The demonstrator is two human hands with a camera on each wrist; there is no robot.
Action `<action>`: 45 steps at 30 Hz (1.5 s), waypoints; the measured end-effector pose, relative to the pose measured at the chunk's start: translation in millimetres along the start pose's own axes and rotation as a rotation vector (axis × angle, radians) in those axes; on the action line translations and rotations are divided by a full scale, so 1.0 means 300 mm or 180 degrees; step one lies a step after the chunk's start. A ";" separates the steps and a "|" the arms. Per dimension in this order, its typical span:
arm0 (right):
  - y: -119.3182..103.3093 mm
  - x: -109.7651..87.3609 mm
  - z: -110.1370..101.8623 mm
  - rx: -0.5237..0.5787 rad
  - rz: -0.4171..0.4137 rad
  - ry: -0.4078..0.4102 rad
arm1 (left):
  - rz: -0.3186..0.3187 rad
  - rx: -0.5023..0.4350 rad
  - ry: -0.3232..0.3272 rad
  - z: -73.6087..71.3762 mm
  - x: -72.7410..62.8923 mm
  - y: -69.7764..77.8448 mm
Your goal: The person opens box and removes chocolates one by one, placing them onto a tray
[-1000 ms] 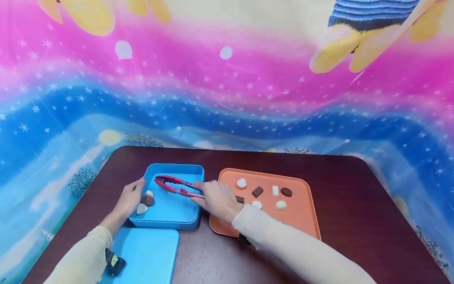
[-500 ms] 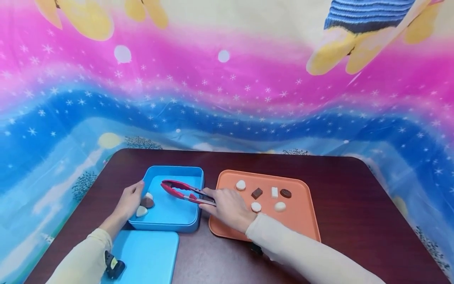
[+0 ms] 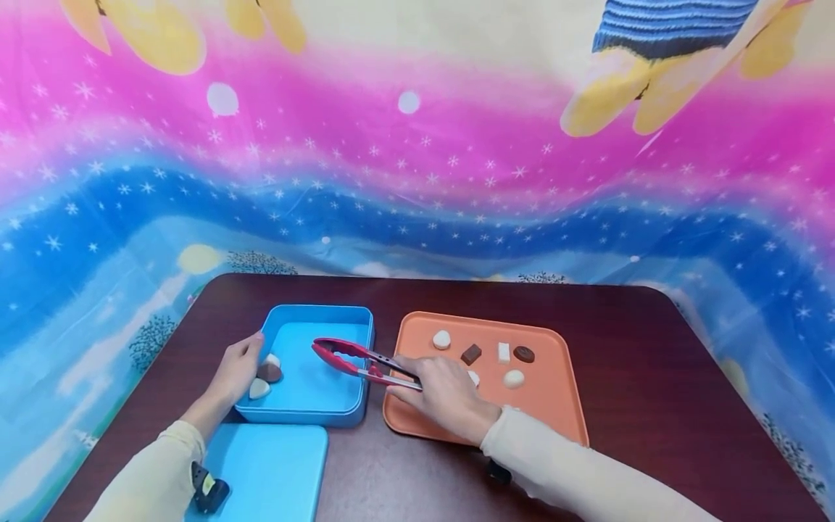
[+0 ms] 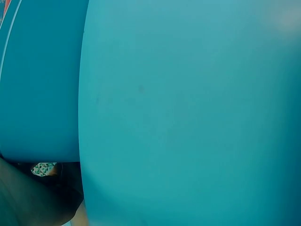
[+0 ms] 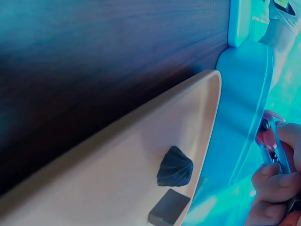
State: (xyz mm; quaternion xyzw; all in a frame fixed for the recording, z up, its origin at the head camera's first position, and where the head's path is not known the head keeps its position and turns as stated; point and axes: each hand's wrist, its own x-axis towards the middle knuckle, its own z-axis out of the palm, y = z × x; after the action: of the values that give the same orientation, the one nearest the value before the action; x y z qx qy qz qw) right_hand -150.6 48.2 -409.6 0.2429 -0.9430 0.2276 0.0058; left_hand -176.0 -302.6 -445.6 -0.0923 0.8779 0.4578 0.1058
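My right hand (image 3: 446,399) grips a pair of red-tipped tongs (image 3: 365,360) by the handles, above the near left part of the orange tray. The tongs' head reaches over the blue box (image 3: 306,418); I see nothing between its tips. At the box's left wall, my left hand (image 3: 236,373) holds the rim; its outer fingers are hidden. Inside the box, a brown chocolate (image 3: 270,373) and a white chocolate (image 3: 259,389) lie by that wall, with another pale piece behind them. A dark ridged chocolate (image 5: 175,167) and a brown block (image 5: 169,207) appear on the tray in the right wrist view.
The orange tray (image 3: 548,413) holds several chocolates, among them a white block (image 3: 504,352), a dark oval (image 3: 524,354) and a cream oval (image 3: 513,378). A flat blue lid (image 3: 274,464) lies in front of the box. A printed cloth (image 3: 417,181) hangs behind the dark table (image 3: 639,377).
My right hand and the tongs have drawn back rightward and towards me, from the box's left half to its right side. The left hand stays on the rim.
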 end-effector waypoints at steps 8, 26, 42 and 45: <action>0.037 -0.049 -0.016 0.0079 0.0032 0.0090 | 0.0031 -0.0006 -0.0050 -0.001 -0.004 0.001; 0.097 -0.154 -0.077 0.0129 0.0328 0.0196 | 0.0055 0.0038 -0.0043 -0.001 -0.011 0.003; 0.175 -0.271 -0.127 0.0040 0.0576 0.0290 | 0.0012 0.0056 -0.0030 0.001 -0.004 0.001; 0.192 -0.289 -0.142 -0.0029 0.0545 0.0355 | 0.0019 0.0052 -0.0023 -0.004 0.001 -0.001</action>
State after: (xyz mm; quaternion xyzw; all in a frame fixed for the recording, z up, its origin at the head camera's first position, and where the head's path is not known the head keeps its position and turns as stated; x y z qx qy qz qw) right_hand -104.9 150.8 -406.6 0.1482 -0.9595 0.2361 0.0399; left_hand -176.2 -303.7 -445.2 -0.0872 0.8815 0.4512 0.1083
